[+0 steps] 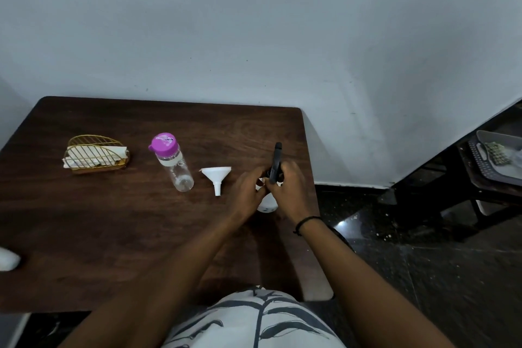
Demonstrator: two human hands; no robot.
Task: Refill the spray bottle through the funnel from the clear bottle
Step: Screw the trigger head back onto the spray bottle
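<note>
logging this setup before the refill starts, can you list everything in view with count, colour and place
spray bottle: 1, white body with black trigger head, right part of the table, held by both hands
funnel: 1, white, table centre, spout toward the person
clear bottle: 1, clear with purple cap on, left of the funnel
napkin holder: 1, gold wire with white napkins, table's left
table: 1, dark wood, against the wall
tray: 1, grey, far right on a dark stand
wristband: 1, black, right wrist
left hand: 1, on the spray bottle
right hand: 1, on the trigger head
</note>
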